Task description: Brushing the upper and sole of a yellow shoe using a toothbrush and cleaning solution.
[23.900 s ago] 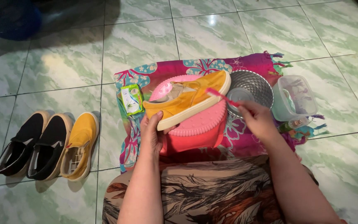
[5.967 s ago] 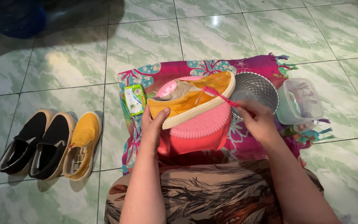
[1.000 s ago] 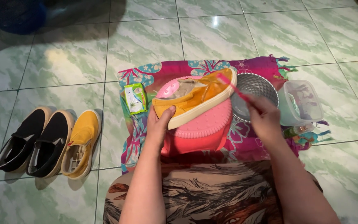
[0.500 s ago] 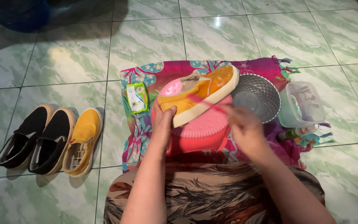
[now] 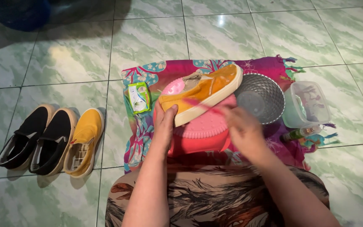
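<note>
1. Since half a second ago, the right hand (image 5: pixel 240 130) has drawn back toward the lower middle of the frame, and the pink brush (image 5: pixel 204 105) now lies blurred across the side of the yellow shoe (image 5: pixel 202 90).
2. Left hand (image 5: pixel 164 124) grasps the yellow shoe from below, thumb up against its white sole (the shoe sits tilted at centre frame).
3. Right hand is closed on the brush handle, just right of the shoe.
4. Under the shoe sits a pink basin (image 5: pixel 202 132), resting on a patterned cloth (image 5: pixel 148 75).
5. Right of centre: a grey bowl (image 5: pixel 261 96), then a clear plastic box (image 5: pixel 307 103).
6. A green packet (image 5: pixel 138 96) lies left of the shoe.
7. At lower left, on the floor tiles, stand two black shoes (image 5: pixel 38 136) and another yellow one (image 5: pixel 84 141).
</note>
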